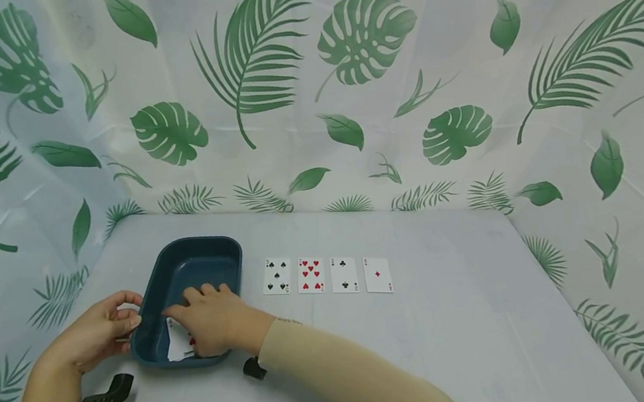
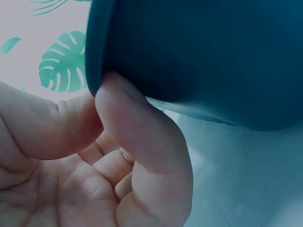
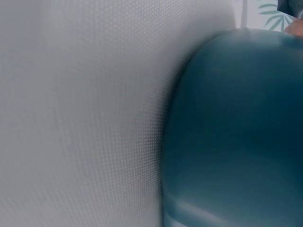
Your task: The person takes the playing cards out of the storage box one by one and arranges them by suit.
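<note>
A dark blue tray (image 1: pixel 179 245) with rounded corners stands on the left of the table. My left hand (image 1: pixel 102 328) pinches its left rim between thumb and index finger; close up in the left wrist view, the thumb and finger (image 2: pixel 147 127) meet over the edge. My right hand (image 1: pixel 216 318) reaches into the tray with its back upward, over white playing cards (image 1: pixel 177 339) at the near end. Part of one card with a red mark shows beside the thumb. The right fingertips are hidden, and I cannot tell whether they grip a card. The right wrist view shows the tray's outer wall (image 3: pixel 227 132).
Right of the tray, playing cards lie face up in a row: a spade card (image 1: pixel 276 276), a heart card (image 1: pixel 310 275), the two of clubs (image 1: pixel 344 275) and the ace of diamonds (image 1: pixel 377 275). Leaf-patterned curtains (image 1: pixel 370 101) hang behind and beside the white table (image 1: pixel 465 331).
</note>
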Demonstrator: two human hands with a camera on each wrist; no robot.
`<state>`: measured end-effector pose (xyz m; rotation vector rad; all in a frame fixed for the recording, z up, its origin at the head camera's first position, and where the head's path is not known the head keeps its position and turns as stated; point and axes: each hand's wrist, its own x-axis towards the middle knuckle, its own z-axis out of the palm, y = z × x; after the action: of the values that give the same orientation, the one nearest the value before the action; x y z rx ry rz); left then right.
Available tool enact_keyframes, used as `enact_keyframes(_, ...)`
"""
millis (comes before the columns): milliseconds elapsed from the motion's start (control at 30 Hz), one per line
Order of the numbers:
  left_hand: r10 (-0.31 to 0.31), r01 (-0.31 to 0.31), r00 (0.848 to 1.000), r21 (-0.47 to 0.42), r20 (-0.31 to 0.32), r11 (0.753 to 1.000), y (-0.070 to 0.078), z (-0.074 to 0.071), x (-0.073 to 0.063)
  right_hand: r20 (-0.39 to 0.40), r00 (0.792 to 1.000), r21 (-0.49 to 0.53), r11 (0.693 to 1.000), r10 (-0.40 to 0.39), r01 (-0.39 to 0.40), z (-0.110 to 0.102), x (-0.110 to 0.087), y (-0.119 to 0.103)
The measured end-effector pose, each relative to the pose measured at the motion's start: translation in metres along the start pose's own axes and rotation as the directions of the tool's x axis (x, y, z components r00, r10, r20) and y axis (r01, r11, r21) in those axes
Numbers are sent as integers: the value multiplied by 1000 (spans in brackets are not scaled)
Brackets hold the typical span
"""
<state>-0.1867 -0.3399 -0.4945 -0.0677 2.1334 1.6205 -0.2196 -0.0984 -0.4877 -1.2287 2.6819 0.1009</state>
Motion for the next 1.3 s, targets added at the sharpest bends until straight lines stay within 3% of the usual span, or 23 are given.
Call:
enact_keyframes(1000, 19, -19, 1000, 10, -9, 1000, -2, 0, 1, -142, 987, 81, 993, -77, 89, 0, -5, 8)
enact_keyframes(1300, 1, 2, 998, 55, -59, 998, 0, 3, -1, -149, 981, 124, 982, -124, 143, -3, -8, 13)
